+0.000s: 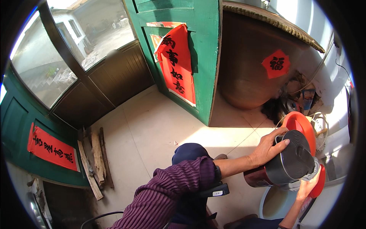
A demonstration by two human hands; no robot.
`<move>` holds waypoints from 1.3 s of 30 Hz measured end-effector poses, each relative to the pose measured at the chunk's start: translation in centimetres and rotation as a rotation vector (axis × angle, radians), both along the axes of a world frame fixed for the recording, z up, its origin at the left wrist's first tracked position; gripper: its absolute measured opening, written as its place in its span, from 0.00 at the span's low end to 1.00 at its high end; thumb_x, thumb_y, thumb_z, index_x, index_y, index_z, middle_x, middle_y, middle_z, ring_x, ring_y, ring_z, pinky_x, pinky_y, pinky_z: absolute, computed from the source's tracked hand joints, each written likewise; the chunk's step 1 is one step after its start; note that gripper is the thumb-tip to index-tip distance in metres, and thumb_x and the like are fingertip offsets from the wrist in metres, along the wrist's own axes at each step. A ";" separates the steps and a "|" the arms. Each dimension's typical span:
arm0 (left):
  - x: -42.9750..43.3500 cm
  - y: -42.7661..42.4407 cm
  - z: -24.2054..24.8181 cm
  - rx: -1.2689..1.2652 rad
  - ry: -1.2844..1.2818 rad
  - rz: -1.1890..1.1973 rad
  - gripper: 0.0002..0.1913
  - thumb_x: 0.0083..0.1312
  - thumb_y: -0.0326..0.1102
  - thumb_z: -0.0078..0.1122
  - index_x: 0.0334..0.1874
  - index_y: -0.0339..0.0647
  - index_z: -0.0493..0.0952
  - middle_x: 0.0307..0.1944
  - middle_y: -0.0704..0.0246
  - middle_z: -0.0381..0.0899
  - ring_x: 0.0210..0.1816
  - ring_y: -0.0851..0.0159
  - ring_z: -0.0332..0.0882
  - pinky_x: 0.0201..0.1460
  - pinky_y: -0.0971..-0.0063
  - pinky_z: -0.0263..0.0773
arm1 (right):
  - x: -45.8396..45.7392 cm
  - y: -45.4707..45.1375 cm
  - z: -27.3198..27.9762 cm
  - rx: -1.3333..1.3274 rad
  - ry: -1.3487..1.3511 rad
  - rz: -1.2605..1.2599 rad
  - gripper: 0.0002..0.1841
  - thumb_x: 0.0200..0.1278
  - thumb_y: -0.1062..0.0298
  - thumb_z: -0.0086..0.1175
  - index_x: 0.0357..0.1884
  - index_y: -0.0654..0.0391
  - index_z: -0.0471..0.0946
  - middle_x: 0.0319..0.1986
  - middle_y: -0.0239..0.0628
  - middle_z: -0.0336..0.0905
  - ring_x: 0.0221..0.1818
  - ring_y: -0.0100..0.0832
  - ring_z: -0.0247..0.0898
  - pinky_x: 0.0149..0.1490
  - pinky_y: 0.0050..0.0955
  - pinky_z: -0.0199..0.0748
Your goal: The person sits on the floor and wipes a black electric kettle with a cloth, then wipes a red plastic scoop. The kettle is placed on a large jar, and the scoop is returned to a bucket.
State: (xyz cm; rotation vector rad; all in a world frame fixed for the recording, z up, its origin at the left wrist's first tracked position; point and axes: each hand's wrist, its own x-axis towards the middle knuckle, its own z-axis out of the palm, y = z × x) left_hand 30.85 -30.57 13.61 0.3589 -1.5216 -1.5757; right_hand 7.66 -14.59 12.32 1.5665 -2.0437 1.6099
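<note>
A dark pot with a ridged black base and a deep red side (294,157) is tilted over at the lower right. My left hand (270,148) grips it near a metal loop handle on its upper left edge. On the pot's lower right, my right hand (310,181) presses a wet-looking grey cloth (310,174) against it. Below the pot stands a pale basin (264,200) holding murky brownish water. A red plastic object (320,183), partly hidden, lies just right of my right hand. The pot's inside is hidden.
An orange-red basin (308,126) leans behind the pot. Beyond it stands a large brown jar (243,71) with a lid, beside a green door (208,71) bearing a red paper strip. Split firewood (98,157) lies at left on the tiled floor (137,128).
</note>
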 end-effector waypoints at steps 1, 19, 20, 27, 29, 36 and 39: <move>-0.1 -0.3 -0.1 -0.006 -0.017 0.011 0.25 0.65 0.47 0.50 0.59 0.36 0.67 0.47 0.59 0.76 0.52 0.64 0.72 0.58 0.72 0.64 | 0.0 0.1 0.1 0.042 -0.167 0.126 0.29 0.45 0.72 0.58 0.54 0.64 0.67 0.48 0.37 0.73 0.49 0.33 0.69 0.59 0.30 0.63; -2.5 6.3 -5.6 -0.207 -0.151 -0.008 0.08 0.53 0.25 0.55 0.35 0.34 0.70 0.33 0.53 0.75 0.39 0.45 0.74 0.42 0.60 0.69 | 3.3 0.2 -5.9 0.120 -0.822 0.062 0.26 0.45 0.79 0.51 0.53 0.62 0.71 0.39 0.33 0.74 0.39 0.28 0.71 0.46 0.26 0.71; -2.6 7.1 -6.9 -0.213 -0.239 0.002 0.10 0.51 0.26 0.56 0.36 0.33 0.70 0.34 0.52 0.75 0.40 0.45 0.75 0.43 0.59 0.70 | 3.4 0.1 -5.9 0.187 -0.823 0.027 0.24 0.46 0.78 0.52 0.51 0.62 0.72 0.41 0.34 0.75 0.41 0.30 0.72 0.48 0.29 0.71; -2.9 9.0 -10.8 -0.151 -0.570 -0.089 0.25 0.46 0.30 0.61 0.48 0.31 0.66 0.39 0.46 0.73 0.44 0.43 0.74 0.48 0.57 0.71 | 7.2 -1.0 -6.4 0.166 -0.833 -0.018 0.17 0.45 0.83 0.58 0.41 0.59 0.74 0.34 0.31 0.77 0.35 0.26 0.72 0.45 0.26 0.72; -2.3 8.5 -10.7 -0.158 -0.573 -0.046 0.25 0.45 0.30 0.62 0.47 0.31 0.67 0.40 0.47 0.73 0.44 0.43 0.74 0.48 0.58 0.71 | 8.7 -1.7 -6.4 0.138 -0.839 -0.025 0.19 0.44 0.83 0.60 0.42 0.59 0.74 0.36 0.32 0.77 0.38 0.26 0.73 0.47 0.26 0.71; -0.9 7.5 -8.6 0.029 -0.481 -0.014 0.31 0.46 0.29 0.60 0.55 0.28 0.65 0.44 0.47 0.74 0.46 0.46 0.75 0.49 0.63 0.72 | 12.4 -3.6 -5.6 0.085 -0.924 0.026 0.19 0.49 0.83 0.61 0.45 0.61 0.73 0.40 0.32 0.76 0.41 0.25 0.72 0.51 0.25 0.70; -0.4 7.5 -8.7 0.155 -0.457 -0.064 0.30 0.45 0.28 0.59 0.55 0.29 0.65 0.44 0.48 0.73 0.45 0.46 0.75 0.48 0.62 0.71 | 12.9 -3.5 -5.5 0.067 -0.957 0.080 0.17 0.53 0.80 0.61 0.46 0.61 0.73 0.42 0.31 0.76 0.43 0.23 0.70 0.52 0.25 0.69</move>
